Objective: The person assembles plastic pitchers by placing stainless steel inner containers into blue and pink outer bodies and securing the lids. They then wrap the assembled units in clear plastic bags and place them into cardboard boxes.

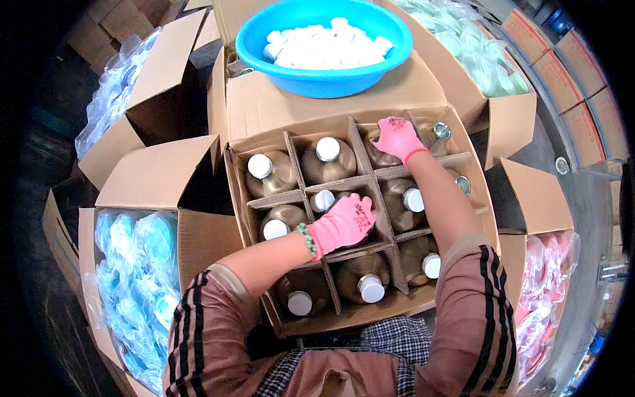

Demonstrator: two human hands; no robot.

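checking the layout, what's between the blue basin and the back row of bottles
In the head view, an open cardboard flap lies between the blue basin and the back row of bottles.

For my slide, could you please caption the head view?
Pink-gloved left hand and right hand over mostly capped bottles in a partitioned carton.

grey floor (581, 218), darker at left, with stacked brown cartons (559, 81) at upper right
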